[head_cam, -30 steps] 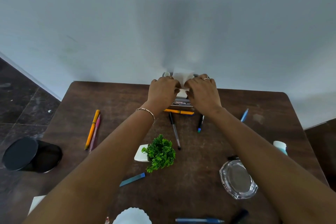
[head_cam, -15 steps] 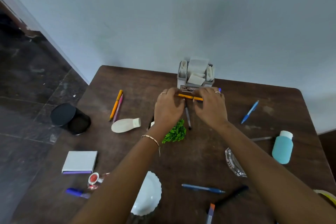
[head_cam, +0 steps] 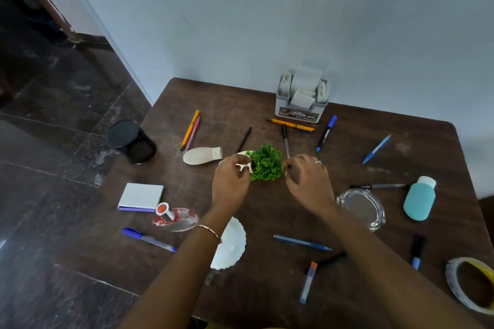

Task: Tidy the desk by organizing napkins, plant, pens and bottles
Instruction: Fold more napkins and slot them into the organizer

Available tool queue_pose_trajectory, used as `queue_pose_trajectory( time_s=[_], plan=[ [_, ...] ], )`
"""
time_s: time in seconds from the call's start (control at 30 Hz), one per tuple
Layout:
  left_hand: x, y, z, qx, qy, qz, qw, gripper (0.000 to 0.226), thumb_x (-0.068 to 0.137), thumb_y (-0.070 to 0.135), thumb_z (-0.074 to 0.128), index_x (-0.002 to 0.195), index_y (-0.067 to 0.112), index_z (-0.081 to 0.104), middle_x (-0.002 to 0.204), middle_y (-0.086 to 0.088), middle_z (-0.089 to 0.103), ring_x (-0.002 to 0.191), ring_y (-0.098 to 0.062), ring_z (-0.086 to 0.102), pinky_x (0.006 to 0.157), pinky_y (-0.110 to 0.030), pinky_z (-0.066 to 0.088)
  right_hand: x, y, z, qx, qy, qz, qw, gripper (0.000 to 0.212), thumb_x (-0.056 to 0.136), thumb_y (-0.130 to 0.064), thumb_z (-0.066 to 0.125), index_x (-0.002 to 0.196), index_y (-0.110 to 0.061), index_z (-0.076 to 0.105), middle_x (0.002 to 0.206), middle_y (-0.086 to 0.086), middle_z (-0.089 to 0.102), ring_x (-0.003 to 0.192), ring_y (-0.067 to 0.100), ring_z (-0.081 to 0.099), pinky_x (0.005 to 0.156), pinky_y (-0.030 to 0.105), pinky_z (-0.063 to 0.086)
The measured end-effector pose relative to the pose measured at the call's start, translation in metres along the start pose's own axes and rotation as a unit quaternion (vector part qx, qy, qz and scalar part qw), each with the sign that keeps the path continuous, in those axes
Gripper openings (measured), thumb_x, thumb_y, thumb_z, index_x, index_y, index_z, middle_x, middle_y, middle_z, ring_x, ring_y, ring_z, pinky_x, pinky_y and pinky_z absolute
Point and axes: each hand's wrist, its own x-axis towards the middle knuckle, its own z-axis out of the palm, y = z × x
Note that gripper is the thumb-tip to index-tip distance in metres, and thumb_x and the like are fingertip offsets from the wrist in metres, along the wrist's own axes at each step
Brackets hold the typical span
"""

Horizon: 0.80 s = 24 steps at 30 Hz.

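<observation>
I'm watching the left hand (head_cam: 230,184) curling its fingers round the white pot of the plant (head_cam: 267,161), which is sitting near the middle of the desk (head_cam: 267,211) with its pot pointing toward 9 o'clock. The right hand (head_cam: 307,181) is sitting apart at the foliage's 3 o'clock side with its fingers bent, and I cannot tell whether it is pinching leaves or only brushing them. The napkin holder (head_cam: 302,104) is standing at 12 o'clock by the wall, the cream bottle (head_cam: 201,155) is lying just at the plant's 9 o'clock, the teal bottle (head_cam: 419,199) is lying out at 3 o'clock, and pens (head_cam: 302,242) are lying scattered all round.
</observation>
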Motion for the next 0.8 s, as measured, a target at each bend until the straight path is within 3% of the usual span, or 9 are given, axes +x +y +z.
queue_pose_trajectory(
  time_s=[0.2, 0.4, 0.53, 0.67, 0.8],
  plan=[
    [-0.008, 0.001, 0.005, -0.018, -0.006, -0.015, 1.000, 0.031, 0.084, 0.005, 0.054, 0.082, 0.035, 0.062, 0.095, 0.005, 0.071, 0.074, -0.011, 0.066, 0.073, -0.035, 0.057, -0.016, 0.013, -0.009, 0.010, -0.020, 0.023, 0.999, 0.028, 0.082, -0.019, 0.063, 0.110, -0.016, 0.062, 0.114, 0.006, 0.058, 0.108, 0.028, 0.052, 0.091, 0.038, 0.041],
    [0.015, 0.019, 0.014, -0.014, -0.001, 0.021, 1.000, 0.014, 0.086, 0.014, 0.059, 0.089, 0.027, 0.063, 0.093, 0.006, 0.069, 0.081, -0.009, 0.063, 0.073, -0.031, 0.053, 0.001, 0.032, -0.017, 0.021, -0.040, 0.075, 0.996, 0.044, 0.086, -0.024, 0.061, 0.127, -0.012, 0.052, 0.130, 0.008, 0.048, 0.121, 0.028, 0.047, 0.097, 0.038, 0.042],
    [0.043, 0.044, 0.023, -0.010, -0.014, 0.040, 0.999, 0.012, 0.087, 0.013, 0.059, 0.090, 0.024, 0.060, 0.095, 0.007, 0.068, 0.082, -0.006, 0.061, 0.074, -0.023, 0.046, 0.024, 0.041, -0.029, 0.078, -0.003, 0.105, 0.991, 0.049, 0.087, -0.020, 0.060, 0.134, -0.011, 0.049, 0.139, 0.006, 0.043, 0.127, 0.023, 0.045, 0.101, 0.034, 0.038],
    [0.080, 0.064, 0.035, -0.009, -0.060, 0.050, 0.997, 0.026, 0.088, 0.015, 0.060, 0.113, 0.015, 0.061, 0.115, -0.001, 0.066, 0.104, -0.014, 0.062, 0.088, -0.026, 0.048, 0.052, 0.044, -0.036, 0.144, 0.012, 0.126, 0.981, 0.053, 0.090, -0.014, 0.056, 0.142, -0.008, 0.042, 0.145, 0.010, 0.041, 0.135, 0.023, 0.039, 0.111, 0.034, 0.034],
    [0.114, 0.074, 0.049, 0.047, -0.116, 0.045, 0.991, 0.055, 0.088, 0.020, 0.060, 0.140, 0.018, 0.044, 0.139, -0.004, 0.051, 0.128, -0.020, 0.048, 0.103, -0.034, 0.043, 0.083, 0.045, -0.040, 0.211, -0.018, 0.175, 0.961, 0.062, 0.094, -0.009, 0.051, 0.150, -0.009, 0.024, 0.151, 0.011, 0.034, 0.140, 0.024, 0.033, 0.113, 0.039, 0.033]
  ],
)
